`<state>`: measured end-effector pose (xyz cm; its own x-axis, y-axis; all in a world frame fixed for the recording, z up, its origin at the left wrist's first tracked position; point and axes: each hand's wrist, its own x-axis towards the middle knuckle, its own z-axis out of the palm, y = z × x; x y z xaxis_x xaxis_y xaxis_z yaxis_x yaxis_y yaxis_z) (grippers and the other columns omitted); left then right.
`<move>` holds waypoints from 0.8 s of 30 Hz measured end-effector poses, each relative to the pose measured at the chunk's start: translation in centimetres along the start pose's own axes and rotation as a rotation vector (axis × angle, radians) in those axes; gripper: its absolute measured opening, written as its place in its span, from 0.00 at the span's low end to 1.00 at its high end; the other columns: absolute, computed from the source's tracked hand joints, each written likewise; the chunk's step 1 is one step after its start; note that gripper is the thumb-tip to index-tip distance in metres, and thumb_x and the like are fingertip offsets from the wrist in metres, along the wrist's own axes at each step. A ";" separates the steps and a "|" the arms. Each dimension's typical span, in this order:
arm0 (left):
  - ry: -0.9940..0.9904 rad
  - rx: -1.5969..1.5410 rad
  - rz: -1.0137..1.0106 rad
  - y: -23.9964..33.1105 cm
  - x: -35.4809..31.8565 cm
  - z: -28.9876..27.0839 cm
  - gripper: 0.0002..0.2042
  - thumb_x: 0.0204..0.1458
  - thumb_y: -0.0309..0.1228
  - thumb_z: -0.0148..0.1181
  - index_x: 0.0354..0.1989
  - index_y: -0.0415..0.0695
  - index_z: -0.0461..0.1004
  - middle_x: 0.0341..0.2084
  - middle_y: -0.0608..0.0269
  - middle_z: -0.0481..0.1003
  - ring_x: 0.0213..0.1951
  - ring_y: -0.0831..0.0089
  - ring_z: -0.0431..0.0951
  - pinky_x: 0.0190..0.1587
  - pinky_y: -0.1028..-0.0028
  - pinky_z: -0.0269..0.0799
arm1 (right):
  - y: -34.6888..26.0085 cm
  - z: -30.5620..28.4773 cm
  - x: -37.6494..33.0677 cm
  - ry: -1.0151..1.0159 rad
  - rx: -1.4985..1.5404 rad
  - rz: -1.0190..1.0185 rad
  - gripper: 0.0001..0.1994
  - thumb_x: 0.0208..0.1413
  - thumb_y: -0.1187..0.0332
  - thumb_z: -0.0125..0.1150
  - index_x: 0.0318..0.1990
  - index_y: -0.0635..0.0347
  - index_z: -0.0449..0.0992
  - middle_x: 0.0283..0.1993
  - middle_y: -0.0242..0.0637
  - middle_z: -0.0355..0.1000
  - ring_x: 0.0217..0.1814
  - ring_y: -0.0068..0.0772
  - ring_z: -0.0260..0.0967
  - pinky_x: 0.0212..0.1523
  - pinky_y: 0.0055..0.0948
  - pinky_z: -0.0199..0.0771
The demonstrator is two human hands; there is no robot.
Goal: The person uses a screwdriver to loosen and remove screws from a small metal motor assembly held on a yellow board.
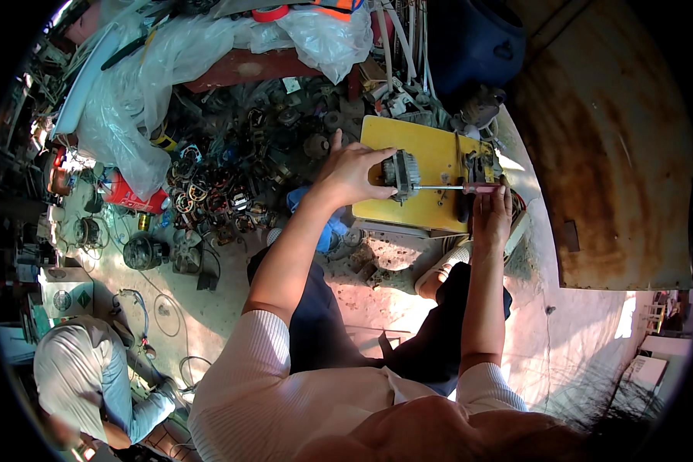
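Observation:
My left hand (353,171) grips a small finned metal motor part (402,177), thumb and fingers around its left side. It is held on edge over a yellow-topped low table (393,137). In my right hand (491,218) is a screwdriver (440,187) with a reddish see-through handle. Its shaft points left, and the tip meets the right face of the motor part; the exact contact spot is too small to make out. Dark metal tools (479,163) lie at the table's right side, close to the screwdriver handle. Small loose pieces (442,202) sit below the shaft.
A heap of motor parts and copper coils (208,189) covers the floor to the left. Clear plastic sheeting (142,92) drapes behind it. A dark blue barrel (473,42) and a rusty sheet (608,154) stand right. Another person (92,377) bends at lower left.

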<state>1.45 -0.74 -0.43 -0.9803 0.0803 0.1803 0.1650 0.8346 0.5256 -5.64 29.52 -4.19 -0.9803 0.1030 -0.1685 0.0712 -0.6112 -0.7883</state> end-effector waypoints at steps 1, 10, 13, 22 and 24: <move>-0.004 0.001 0.000 0.1 0.1 0.0 0.38 0.38 0.52 0.73 0.62 0.56 0.74 0.45 0.52 0.79 0.54 0.59 0.75 0.73 0.39 0.32 | 0.2 -0.8 0.5 -0.029 0.001 -0.013 0.20 0.72 0.66 0.46 0.69 0.57 0.61 0.61 0.39 0.70 0.63 0.34 0.69 0.67 0.39 0.67; -0.045 0.030 -0.045 0.0 -0.2 -0.2 0.39 0.38 0.54 0.73 0.63 0.56 0.73 0.51 0.59 0.79 0.59 0.63 0.73 0.73 0.39 0.31 | -0.5 1.9 -1.1 0.120 -0.056 0.037 0.20 0.72 0.67 0.48 0.69 0.57 0.62 0.62 0.37 0.69 0.61 0.31 0.70 0.65 0.38 0.68; -0.055 0.022 -0.035 0.5 0.2 -0.4 0.39 0.37 0.53 0.73 0.63 0.56 0.73 0.52 0.59 0.78 0.60 0.63 0.72 0.73 0.39 0.30 | 0.0 -1.7 1.0 -0.040 0.002 -0.014 0.20 0.72 0.65 0.49 0.68 0.56 0.63 0.61 0.35 0.70 0.60 0.31 0.70 0.65 0.37 0.68; 0.033 0.005 0.014 -0.5 -0.3 0.3 0.39 0.37 0.53 0.74 0.63 0.59 0.73 0.47 0.52 0.79 0.55 0.60 0.76 0.74 0.40 0.34 | -0.1 1.1 -0.8 0.100 -0.051 0.043 0.20 0.71 0.65 0.50 0.68 0.55 0.64 0.61 0.32 0.70 0.61 0.30 0.69 0.62 0.34 0.69; 0.036 0.007 0.025 -0.3 -0.1 0.3 0.39 0.37 0.53 0.74 0.63 0.59 0.73 0.47 0.53 0.79 0.55 0.60 0.76 0.73 0.40 0.34 | 0.0 -0.3 0.0 0.071 -0.044 0.034 0.20 0.71 0.65 0.50 0.68 0.54 0.64 0.61 0.32 0.69 0.61 0.29 0.69 0.62 0.34 0.68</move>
<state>1.44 -0.85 -0.83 -0.9713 0.0818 0.2232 0.1887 0.8362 0.5149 -5.56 29.72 -4.35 -0.9619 0.1388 -0.2356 0.1137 -0.5805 -0.8063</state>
